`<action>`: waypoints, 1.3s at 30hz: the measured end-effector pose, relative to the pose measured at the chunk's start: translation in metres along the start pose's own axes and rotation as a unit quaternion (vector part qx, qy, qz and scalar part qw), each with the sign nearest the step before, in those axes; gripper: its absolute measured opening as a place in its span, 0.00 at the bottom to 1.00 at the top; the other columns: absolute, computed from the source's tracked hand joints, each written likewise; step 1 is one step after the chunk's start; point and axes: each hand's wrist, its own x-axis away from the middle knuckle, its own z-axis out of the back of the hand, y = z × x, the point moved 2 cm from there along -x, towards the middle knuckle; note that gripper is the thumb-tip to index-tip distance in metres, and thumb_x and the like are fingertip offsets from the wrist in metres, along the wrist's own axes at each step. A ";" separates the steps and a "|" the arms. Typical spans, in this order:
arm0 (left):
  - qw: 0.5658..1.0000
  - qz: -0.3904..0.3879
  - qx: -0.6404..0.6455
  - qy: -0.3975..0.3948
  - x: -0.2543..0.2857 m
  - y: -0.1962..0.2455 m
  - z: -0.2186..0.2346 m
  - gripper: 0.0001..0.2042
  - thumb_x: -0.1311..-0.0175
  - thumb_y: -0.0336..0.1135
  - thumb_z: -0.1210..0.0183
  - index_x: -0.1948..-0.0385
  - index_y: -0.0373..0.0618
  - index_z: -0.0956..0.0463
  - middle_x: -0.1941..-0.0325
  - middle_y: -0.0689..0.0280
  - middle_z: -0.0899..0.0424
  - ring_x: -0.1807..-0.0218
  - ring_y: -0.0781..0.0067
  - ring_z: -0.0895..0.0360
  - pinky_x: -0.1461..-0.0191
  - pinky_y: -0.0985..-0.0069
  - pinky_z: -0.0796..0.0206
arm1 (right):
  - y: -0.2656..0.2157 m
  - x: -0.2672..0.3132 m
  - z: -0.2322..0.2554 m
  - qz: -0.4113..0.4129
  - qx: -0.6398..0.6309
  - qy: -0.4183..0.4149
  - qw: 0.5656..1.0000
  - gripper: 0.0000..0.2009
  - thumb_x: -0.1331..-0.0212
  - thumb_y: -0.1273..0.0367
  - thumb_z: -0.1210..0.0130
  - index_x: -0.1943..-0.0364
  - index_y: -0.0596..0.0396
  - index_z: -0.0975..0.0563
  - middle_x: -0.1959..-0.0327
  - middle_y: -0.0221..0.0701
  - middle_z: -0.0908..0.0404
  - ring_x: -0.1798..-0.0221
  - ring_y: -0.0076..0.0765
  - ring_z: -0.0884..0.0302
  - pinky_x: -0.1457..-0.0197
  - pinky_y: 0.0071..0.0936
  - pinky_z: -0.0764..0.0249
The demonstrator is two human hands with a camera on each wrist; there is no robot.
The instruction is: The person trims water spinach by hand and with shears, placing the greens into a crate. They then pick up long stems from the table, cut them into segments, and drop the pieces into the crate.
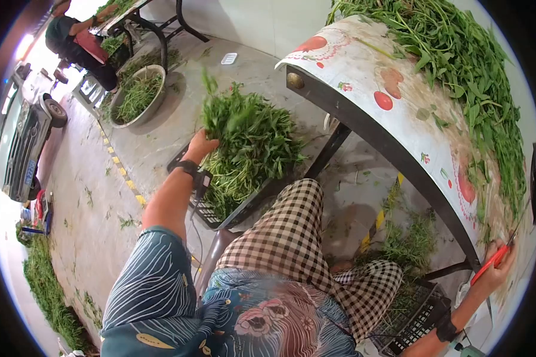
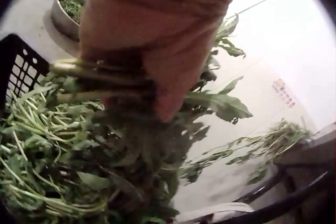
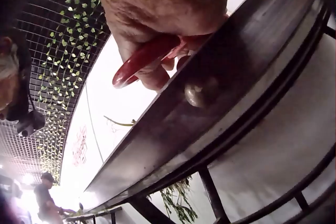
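One bunch of greens (image 1: 247, 134) is held by its stems in the left hand (image 1: 199, 144), leaves hanging past the fingers (image 2: 163, 85), directly over one black crate (image 1: 211, 215) already part-filled with the same greens; the stem-end grip keeps the bunch together above the crate. Left-hand fingers are curled tight round the stems. The right hand (image 1: 499, 266) rests at the table (image 1: 363, 77) edge, fingers wrapped round one pair of red-handled scissors (image 1: 490, 262), blades lying on the tabletop. Beyond those fingers, one long heap of loose greens (image 1: 470, 65) lies on the table. Farther off: one metal basin (image 1: 138, 95) of greens, one seated person (image 1: 80, 44).
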 end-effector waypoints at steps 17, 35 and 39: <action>0.934 0.178 0.292 -0.099 -0.004 0.028 -0.064 0.42 0.45 0.40 0.40 0.33 0.43 0.59 0.33 0.53 0.47 0.37 0.50 0.39 0.44 0.43 0.40 | 0.001 0.007 0.003 0.037 0.088 0.070 0.993 0.25 0.44 0.74 0.42 0.42 0.60 0.35 0.55 0.39 0.23 0.54 0.29 0.26 0.51 0.24 0.27; 0.951 0.130 0.279 -0.027 0.006 0.004 0.003 0.22 0.44 0.37 0.48 0.47 0.37 0.32 0.55 0.56 0.25 0.56 0.62 0.26 0.57 0.62 0.28 | -0.020 0.005 -0.010 0.022 0.093 0.053 0.994 0.24 0.43 0.70 0.42 0.43 0.58 0.33 0.55 0.35 0.24 0.55 0.26 0.28 0.49 0.22 0.32; 0.920 0.035 0.390 -0.035 0.009 0.028 0.017 0.18 0.40 0.37 0.49 0.50 0.39 0.30 0.61 0.64 0.23 0.65 0.73 0.25 0.67 0.74 0.31 | -0.003 0.002 -0.005 0.008 -0.036 0.001 0.999 0.23 0.43 0.73 0.43 0.42 0.57 0.34 0.61 0.30 0.26 0.59 0.23 0.29 0.53 0.19 0.31</action>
